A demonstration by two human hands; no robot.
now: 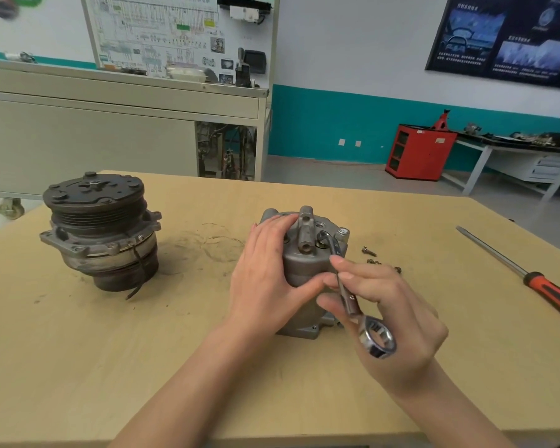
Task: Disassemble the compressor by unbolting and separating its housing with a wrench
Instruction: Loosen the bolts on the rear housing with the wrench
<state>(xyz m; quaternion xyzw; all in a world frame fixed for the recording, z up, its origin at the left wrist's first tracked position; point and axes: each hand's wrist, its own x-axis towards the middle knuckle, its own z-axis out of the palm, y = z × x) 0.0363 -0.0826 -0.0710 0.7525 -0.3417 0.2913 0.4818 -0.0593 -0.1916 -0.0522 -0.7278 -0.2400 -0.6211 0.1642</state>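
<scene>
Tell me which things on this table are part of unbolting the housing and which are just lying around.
Job: compressor housing, held by left hand; wrench in right hand; loose bolts.
Idle: screwdriver; second compressor with pulley.

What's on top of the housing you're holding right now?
The left hand grips the housing at top left, a port block stands mid-top, the wrench tip rests right of it. Whatever lies under palm or tip is hidden.

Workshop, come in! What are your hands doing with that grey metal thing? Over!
Left grip holds housing. Right grip pinches wrench, far end at housing top. Loose bolts lie beside housing, nothing in the way.
</scene>
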